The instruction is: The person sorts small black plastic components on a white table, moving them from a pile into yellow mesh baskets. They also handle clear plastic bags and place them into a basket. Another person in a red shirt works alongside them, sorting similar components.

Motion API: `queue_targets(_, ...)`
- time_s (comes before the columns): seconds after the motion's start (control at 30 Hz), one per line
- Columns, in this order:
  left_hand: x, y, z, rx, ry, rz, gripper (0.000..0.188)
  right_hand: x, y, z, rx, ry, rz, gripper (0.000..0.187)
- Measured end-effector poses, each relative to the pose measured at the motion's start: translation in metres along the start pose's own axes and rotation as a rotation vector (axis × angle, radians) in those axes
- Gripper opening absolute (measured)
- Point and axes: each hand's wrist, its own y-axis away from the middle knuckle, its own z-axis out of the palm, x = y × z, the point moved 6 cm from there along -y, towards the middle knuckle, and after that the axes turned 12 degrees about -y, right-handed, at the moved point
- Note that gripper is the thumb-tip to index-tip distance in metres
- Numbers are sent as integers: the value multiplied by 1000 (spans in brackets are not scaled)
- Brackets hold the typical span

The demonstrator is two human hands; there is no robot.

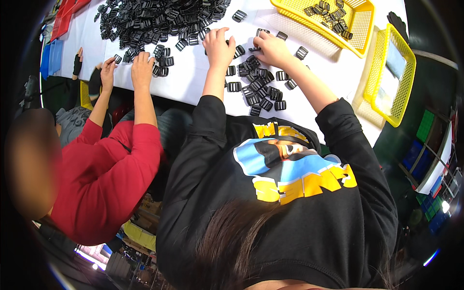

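Black plastic strap-adjuster buckles lie on a white-covered table [183, 82]. My left hand [220, 48] is over the table with its thumb and fingers apart. A loose buckle [239, 51] lies beside its thumb, and a bit of black shows between thumb and fingers. Bent downward, my right hand [273, 48] pinches a dark buckle [254, 49] at its fingertips; the fingers partly cover it. Between my forearms is a small heap of buckles [258, 79], with single ones scattered around it.
A large buckle pile [150, 21] covers the far left. Yellow baskets stand at the right: one [360, 46] holds buckles, another [410, 79] flat packets. At my left, a co-worker in a red top [111, 169] handles buckles. A black glove [397, 24] lies far right.
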Motion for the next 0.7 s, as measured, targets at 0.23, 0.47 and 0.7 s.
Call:
queue_targets(0.23,19,-43,21,62,-152,189,38,-13,31,-11,-162,-135,-204,26)
queue_targets(0.47,17,-57,32,-154,-126,238,25,35,12,-26,343,-36,135,24)
queue_targets(0.7,16,-55,39,-443,-376,154,38,31,0,-14,289,60,87,19)
